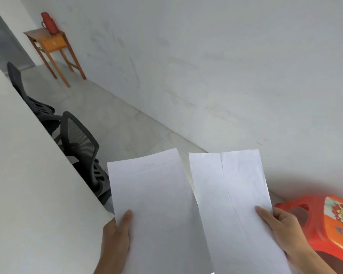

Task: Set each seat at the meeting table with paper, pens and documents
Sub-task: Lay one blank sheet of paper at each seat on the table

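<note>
2 paper sheets: left hand grips left sheet, right hand grips right sheet. 2 mesh chairs at white table, 1 red stool.

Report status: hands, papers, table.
Left hand grips smooth sheet; right hand grips creased sheet. Both off the white table. Mesh chair tucked in; red stool beside right hand.

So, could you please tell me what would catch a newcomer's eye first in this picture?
Two white sheets at the bottom centre stand out: the left sheet held by the left hand, the creased right sheet by the right hand. Next comes the bright orange stool at lower right, then the red flask on a small wooden table in the far left corner.
</note>
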Action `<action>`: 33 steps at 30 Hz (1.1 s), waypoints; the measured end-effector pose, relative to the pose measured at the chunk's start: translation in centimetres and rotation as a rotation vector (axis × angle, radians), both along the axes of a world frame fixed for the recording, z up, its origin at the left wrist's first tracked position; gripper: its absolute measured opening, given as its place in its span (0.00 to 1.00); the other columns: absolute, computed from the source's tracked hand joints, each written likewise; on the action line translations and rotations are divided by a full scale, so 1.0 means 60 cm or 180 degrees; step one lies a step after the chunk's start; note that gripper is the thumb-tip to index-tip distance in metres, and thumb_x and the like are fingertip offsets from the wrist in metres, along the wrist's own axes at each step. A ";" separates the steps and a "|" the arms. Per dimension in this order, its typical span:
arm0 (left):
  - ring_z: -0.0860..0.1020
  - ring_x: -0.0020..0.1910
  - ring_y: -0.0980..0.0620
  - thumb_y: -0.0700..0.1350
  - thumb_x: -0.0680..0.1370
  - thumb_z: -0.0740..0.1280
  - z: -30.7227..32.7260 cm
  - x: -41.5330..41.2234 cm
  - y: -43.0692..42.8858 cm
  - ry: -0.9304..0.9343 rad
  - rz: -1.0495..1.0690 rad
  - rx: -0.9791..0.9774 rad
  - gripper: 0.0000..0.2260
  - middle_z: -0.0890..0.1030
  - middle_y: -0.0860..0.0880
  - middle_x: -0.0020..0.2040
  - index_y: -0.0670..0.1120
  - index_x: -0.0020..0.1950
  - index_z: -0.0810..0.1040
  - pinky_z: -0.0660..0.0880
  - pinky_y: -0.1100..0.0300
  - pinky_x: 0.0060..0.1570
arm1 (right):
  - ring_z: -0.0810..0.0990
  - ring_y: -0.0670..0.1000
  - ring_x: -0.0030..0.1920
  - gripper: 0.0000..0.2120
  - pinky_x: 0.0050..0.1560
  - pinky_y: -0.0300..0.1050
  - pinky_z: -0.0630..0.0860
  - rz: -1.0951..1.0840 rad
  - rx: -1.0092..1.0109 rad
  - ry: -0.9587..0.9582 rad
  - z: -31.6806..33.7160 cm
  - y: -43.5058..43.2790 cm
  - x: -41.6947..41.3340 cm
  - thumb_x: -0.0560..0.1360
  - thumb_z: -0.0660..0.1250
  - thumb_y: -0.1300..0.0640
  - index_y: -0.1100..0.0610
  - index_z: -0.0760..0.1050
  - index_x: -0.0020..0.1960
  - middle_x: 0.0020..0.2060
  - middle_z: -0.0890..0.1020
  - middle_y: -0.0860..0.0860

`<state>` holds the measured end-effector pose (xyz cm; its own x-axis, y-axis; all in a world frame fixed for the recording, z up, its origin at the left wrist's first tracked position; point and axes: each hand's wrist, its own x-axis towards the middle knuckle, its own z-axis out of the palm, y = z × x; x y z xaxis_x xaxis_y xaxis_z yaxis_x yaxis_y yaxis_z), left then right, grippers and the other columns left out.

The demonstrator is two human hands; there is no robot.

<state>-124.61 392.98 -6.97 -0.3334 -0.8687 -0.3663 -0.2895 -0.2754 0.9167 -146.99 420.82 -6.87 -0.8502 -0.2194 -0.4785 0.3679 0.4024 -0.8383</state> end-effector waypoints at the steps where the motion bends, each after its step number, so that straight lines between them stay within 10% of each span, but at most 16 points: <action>1: 0.79 0.36 0.49 0.44 0.78 0.67 0.001 -0.027 -0.017 -0.0026 0.0034 0.0002 0.06 0.83 0.55 0.28 0.46 0.42 0.81 0.73 0.57 0.38 | 0.74 0.52 0.29 0.14 0.33 0.44 0.70 0.0013 0.0022 -0.0014 -0.001 -0.012 -0.025 0.74 0.71 0.57 0.66 0.78 0.36 0.27 0.80 0.57; 12: 0.79 0.48 0.44 0.44 0.77 0.68 -0.029 -0.311 -0.139 -0.0440 0.0812 0.0010 0.13 0.83 0.40 0.51 0.37 0.58 0.80 0.73 0.54 0.47 | 0.82 0.57 0.33 0.10 0.37 0.52 0.79 0.0549 0.0171 -0.0046 -0.025 -0.217 -0.414 0.76 0.69 0.57 0.63 0.83 0.41 0.34 0.86 0.59; 21: 0.72 0.32 0.55 0.41 0.74 0.73 -0.011 -0.378 -0.233 -0.0488 0.1866 -0.0166 0.05 0.75 0.58 0.19 0.44 0.41 0.78 0.68 0.75 0.24 | 0.83 0.60 0.36 0.10 0.43 0.55 0.80 0.1696 0.0145 0.0001 -0.010 -0.523 -0.602 0.76 0.69 0.57 0.63 0.83 0.41 0.36 0.86 0.59; 33: 0.72 0.29 0.51 0.39 0.77 0.68 -0.048 -0.355 -0.527 -0.0404 0.2665 0.0050 0.12 0.76 0.49 0.20 0.42 0.32 0.80 0.64 0.60 0.32 | 0.85 0.64 0.41 0.11 0.44 0.55 0.80 0.2691 0.0201 0.0292 -0.021 -0.965 -0.588 0.75 0.70 0.56 0.60 0.83 0.37 0.33 0.86 0.58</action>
